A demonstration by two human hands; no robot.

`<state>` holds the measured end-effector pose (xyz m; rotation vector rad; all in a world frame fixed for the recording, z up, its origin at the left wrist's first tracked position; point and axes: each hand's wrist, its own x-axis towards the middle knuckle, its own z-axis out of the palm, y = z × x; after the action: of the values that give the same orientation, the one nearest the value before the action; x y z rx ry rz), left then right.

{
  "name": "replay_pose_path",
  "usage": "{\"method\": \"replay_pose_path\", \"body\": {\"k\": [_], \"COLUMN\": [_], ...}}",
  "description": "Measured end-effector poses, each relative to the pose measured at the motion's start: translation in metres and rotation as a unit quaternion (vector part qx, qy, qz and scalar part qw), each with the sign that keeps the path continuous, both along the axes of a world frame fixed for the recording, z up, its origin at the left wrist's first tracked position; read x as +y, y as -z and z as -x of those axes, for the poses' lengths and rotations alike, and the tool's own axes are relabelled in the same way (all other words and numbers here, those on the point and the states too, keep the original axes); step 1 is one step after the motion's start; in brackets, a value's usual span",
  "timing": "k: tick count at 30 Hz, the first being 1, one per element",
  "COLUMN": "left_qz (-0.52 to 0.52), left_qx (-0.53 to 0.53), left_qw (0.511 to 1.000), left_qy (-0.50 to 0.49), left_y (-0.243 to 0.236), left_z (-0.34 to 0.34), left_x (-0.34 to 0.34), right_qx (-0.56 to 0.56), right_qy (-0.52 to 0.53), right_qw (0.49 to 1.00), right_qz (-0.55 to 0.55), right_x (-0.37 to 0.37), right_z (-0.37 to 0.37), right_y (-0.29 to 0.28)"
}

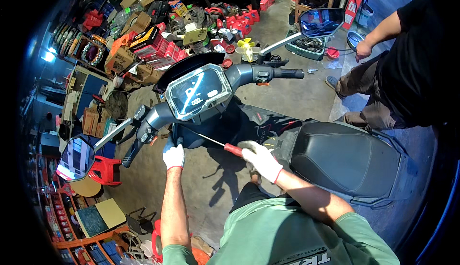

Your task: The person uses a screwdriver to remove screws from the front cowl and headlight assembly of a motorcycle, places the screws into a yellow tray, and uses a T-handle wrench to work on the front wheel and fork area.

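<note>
A dark electric scooter stands before me, its lit display (pixel 199 92) between the handlebars. My right hand (pixel 261 159), in a white glove with a red cuff, is closed around the red handle of a screwdriver (pixel 233 150). The screwdriver's long shaft slants up and left to the dark inner panel (pixel 191 138) below the display; its tip is hard to make out there. My left hand (pixel 173 155), in a similar glove with dark blue fingertips, grips the left edge of that panel, partly hiding its fingers.
Behind the right grip (pixel 288 73) stands a person in dark clothes (pixel 402 68). The black seat (pixel 345 157) extends to my right. Boxes (pixel 148 42), red bottles (pixel 239 23) and a yellow fan blade (pixel 247 47) crowd the far floor. A red stool (pixel 105 170) is near the left mirror (pixel 76 159).
</note>
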<state>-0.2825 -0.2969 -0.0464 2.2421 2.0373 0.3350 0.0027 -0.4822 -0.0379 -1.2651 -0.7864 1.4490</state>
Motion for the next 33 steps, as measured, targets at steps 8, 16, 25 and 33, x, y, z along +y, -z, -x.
{"method": "replay_pose_path", "body": {"k": [8,16,25,33], "left_qz": [-0.004,-0.010,-0.001,0.018], "left_qx": [0.001,0.021,0.024,0.013], "left_qw": [1.000,1.000,1.000,1.000], "left_qy": [0.015,-0.007,0.002,-0.016], "left_y": [0.000,0.005,0.001,-0.005], "left_z": [-0.001,0.010,0.004,-0.010], "left_x": [0.002,0.000,-0.001,0.001], "right_qx": [0.151,-0.402,-0.016,-0.176], "right_qy": [0.063,-0.040,0.002,0.046], "right_qw": [0.986,0.909,1.000,0.981], "right_qz": [0.033,-0.103,0.011,-0.060], "right_x": [0.014,0.004,0.009,0.011], "right_z": [0.001,-0.006,-0.004,0.000], "right_y": [0.022,-0.031,0.001,0.006]}}
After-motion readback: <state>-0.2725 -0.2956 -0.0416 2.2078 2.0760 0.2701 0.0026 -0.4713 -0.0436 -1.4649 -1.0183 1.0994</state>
